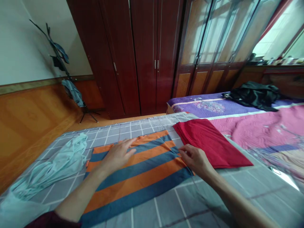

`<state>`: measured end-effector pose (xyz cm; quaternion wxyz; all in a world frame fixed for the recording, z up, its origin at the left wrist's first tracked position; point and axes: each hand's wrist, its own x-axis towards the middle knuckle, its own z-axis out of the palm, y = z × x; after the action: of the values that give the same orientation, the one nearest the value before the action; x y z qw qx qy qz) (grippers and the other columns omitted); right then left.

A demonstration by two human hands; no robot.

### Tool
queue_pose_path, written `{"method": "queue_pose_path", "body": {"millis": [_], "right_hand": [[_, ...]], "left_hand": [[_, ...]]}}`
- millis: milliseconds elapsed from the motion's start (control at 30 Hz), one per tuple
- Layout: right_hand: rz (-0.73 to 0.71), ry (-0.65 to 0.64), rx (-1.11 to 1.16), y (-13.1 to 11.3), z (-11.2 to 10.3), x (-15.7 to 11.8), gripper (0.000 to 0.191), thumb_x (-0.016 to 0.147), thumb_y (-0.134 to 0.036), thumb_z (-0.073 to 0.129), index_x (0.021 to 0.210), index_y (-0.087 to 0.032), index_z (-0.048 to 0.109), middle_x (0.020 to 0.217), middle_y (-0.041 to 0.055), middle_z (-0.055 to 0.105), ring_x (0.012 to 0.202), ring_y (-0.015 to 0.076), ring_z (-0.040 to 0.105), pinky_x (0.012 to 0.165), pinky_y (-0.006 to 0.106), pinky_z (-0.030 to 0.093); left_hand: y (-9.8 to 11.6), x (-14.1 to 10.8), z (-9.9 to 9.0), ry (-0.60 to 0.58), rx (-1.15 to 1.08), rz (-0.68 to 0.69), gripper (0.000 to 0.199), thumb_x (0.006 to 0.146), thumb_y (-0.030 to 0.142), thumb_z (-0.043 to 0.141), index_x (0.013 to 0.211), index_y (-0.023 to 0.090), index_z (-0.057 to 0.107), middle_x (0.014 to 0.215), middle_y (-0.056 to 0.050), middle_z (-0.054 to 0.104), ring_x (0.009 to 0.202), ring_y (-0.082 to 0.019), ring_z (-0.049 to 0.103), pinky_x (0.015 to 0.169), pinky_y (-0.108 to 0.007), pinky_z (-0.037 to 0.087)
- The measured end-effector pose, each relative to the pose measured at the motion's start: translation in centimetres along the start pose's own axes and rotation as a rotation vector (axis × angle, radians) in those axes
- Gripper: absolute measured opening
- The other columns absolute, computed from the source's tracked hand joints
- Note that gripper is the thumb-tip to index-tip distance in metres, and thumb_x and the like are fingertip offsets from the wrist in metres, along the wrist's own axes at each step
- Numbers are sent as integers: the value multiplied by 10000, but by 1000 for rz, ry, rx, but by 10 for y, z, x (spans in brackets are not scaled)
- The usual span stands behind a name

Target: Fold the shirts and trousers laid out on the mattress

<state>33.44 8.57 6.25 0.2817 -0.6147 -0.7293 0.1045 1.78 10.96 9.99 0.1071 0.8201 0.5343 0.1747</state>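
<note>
A garment with orange and blue-grey stripes [140,172] lies folded into a flat, roughly rectangular shape on a grey checked bedsheet [166,205]. Over its upper left part is my left hand [121,153], open, fingers stretched out and thumb apart; whether the palm touches the cloth I cannot tell. At the garment's right edge my right hand [193,156] has its fingers curled and closed on the cloth, which creases beside the fingertips. Just right of that hand lies a folded red cloth [213,142]. A crumpled pale mint garment [59,161] is on the left, beside my left forearm.
Behind the bed stand dark red wardrobes [147,63]. A second bed with a purple and pink cover [251,129] adjoins on the right, bearing a black garment [255,93]. A coat stand [63,63] is at the back left. A white-edged flat object [285,179] lies far right.
</note>
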Motion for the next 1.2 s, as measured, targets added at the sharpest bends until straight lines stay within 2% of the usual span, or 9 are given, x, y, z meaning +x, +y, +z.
{"method": "queue_pose_path", "body": {"millis": [67,167,300,433,567,667,833,967,1200], "right_hand": [[66,-48,23,-1,-6,-1,272,862,-336,438,741,-221,653,633,-1,627,580,150,577,521,238,374],[83,-141,-64,2,-9,-6,263,846,-311,476,657,-216,633,606,0,627,580,149,580,500,235,310],[115,-226,-207,10,-7,-11,153,830,-276,528,804,-236,673,739,18,696,723,181,645,553,240,320],[124,-290,-329,13,-7,-13,167,841,-292,524,899,-230,667,813,53,710,787,219,659,567,259,321],[78,-353,-349,11,-10,-14,130,806,-203,517,769,-217,640,783,50,694,732,193,642,539,262,279],[107,-327,-232,8,-15,-12,106,768,-182,532,707,-214,613,712,14,667,662,152,608,527,247,267],[201,-357,-102,2,-20,-9,147,770,-233,517,656,-197,602,617,-6,624,571,120,556,501,231,247],[193,-367,-242,0,-19,-14,138,769,-210,524,671,-191,621,670,20,656,630,141,589,515,242,229],[221,-309,-395,-4,-14,-20,131,813,-205,514,753,-194,630,716,33,686,680,175,638,506,259,210]], "left_hand": [[16,43,8,29,-71,-20,396,870,243,467,1246,162,565,1186,-74,642,1026,-199,613,904,-293,452],[30,96,41,47,-118,-23,329,854,177,466,1133,144,637,1073,-68,680,934,-171,630,841,-247,459],[38,131,91,48,-119,-9,311,813,123,498,1076,130,664,991,-77,675,917,-176,618,847,-259,449],[37,134,111,19,-141,36,244,826,163,512,979,149,701,977,-69,642,897,-168,608,846,-259,446],[34,128,107,-28,-189,145,246,833,190,522,1015,211,688,1081,-26,594,866,-128,600,806,-221,448],[35,127,108,-52,-146,231,164,842,208,529,872,220,689,1077,-6,593,892,-137,600,790,-224,442],[40,127,118,-4,-87,199,160,902,202,446,852,203,598,922,-4,623,864,-148,603,765,-241,429],[42,124,122,10,-37,183,159,924,205,412,904,211,570,883,-9,634,818,-164,606,710,-263,418],[43,121,120,-31,50,228,140,908,225,472,900,233,611,1004,-7,614,863,-168,612,721,-263,415]]}}
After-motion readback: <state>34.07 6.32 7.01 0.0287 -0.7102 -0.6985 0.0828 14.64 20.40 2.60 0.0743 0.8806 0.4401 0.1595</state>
